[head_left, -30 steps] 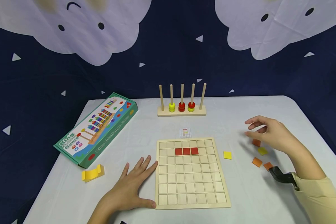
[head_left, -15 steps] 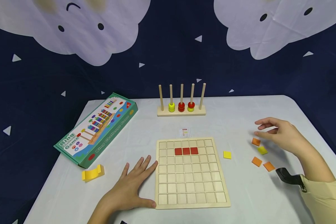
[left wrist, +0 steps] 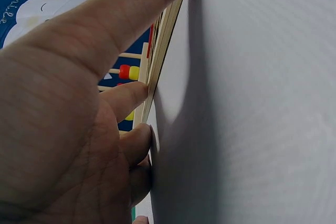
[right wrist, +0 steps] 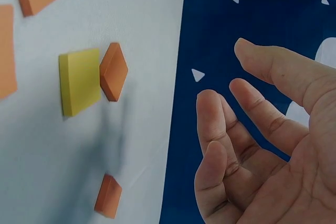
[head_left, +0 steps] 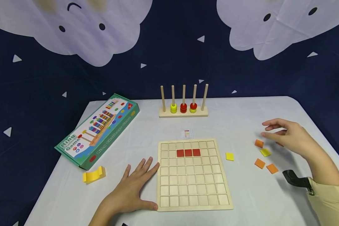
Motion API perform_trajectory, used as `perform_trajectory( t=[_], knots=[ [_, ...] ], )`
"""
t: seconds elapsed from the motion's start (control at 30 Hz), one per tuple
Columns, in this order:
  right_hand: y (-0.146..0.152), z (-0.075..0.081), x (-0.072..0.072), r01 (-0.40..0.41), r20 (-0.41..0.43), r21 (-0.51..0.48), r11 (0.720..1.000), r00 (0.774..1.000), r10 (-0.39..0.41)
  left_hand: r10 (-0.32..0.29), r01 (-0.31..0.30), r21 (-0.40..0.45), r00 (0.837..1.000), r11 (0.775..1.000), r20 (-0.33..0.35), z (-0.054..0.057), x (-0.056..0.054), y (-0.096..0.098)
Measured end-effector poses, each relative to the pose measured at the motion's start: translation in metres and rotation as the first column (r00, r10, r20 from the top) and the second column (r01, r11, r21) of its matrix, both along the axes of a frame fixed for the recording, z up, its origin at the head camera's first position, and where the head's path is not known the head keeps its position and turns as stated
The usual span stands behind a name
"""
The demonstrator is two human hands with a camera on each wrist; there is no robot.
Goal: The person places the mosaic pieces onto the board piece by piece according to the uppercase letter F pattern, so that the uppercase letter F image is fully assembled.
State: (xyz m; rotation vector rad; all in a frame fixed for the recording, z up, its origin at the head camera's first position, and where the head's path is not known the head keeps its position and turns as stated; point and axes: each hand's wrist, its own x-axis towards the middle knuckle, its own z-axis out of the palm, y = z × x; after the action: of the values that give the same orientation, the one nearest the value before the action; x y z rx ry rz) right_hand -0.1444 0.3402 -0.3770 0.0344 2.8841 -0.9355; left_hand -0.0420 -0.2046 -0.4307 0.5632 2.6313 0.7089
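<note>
A wooden grid board (head_left: 192,179) lies on the white table, with a row of three red square tiles (head_left: 188,153) in its upper part. My left hand (head_left: 132,188) rests beside it, fingers spread, the thumb and index fingertip touching the board's left edge. In the left wrist view the thumb reaches along the board's edge (left wrist: 167,40). My right hand (head_left: 291,136) hovers above the right side of the table, fingers loosely bent and holding nothing. Below and beside it lie a yellow tile (right wrist: 80,82) and several orange tiles (right wrist: 113,72), one mostly hidden under the hand in the head view.
Another yellow tile (head_left: 229,156) lies just right of the board. A small pattern card (head_left: 187,134) sits behind it, and a peg stand (head_left: 183,113) with red and yellow rings stands farther back. At left are a green game box (head_left: 101,131) and a yellow curved block (head_left: 94,175).
My right hand has moved to the right, uncovering the orange tiles near its wrist and fingertips. My left hand stays at the board's edge.
</note>
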Motion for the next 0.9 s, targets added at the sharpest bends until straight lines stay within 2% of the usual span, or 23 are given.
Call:
perform_trajectory(
  t=[0.3,0.5,0.63,0.73,0.9],
  knots=[
    [0.014,0.002,0.003,0.027,0.006,0.001,1.000,1.000,-0.027,0.000,-0.001,0.018,1.000,1.000,0.008,0.001,0.000,0.000],
    [0.027,-0.004,0.004,0.042,-0.009,0.006,0.999,0.999,-0.042,0.003,-0.003,0.015,1.000,1.000,0.015,0.000,0.000,0.000],
    [0.038,-0.009,0.006,0.065,0.021,0.008,0.998,0.998,-0.065,0.002,-0.002,0.012,1.000,1.000,0.009,0.000,0.000,0.000],
    [0.046,-0.013,0.006,0.079,0.038,0.034,0.996,0.996,-0.080,0.005,-0.005,0.011,1.000,1.000,0.009,0.000,0.000,0.001],
    [0.057,-0.023,0.009,0.103,0.020,0.117,0.988,0.994,-0.106,0.008,-0.008,0.014,1.000,1.000,0.014,0.000,0.000,0.001]
  ],
)
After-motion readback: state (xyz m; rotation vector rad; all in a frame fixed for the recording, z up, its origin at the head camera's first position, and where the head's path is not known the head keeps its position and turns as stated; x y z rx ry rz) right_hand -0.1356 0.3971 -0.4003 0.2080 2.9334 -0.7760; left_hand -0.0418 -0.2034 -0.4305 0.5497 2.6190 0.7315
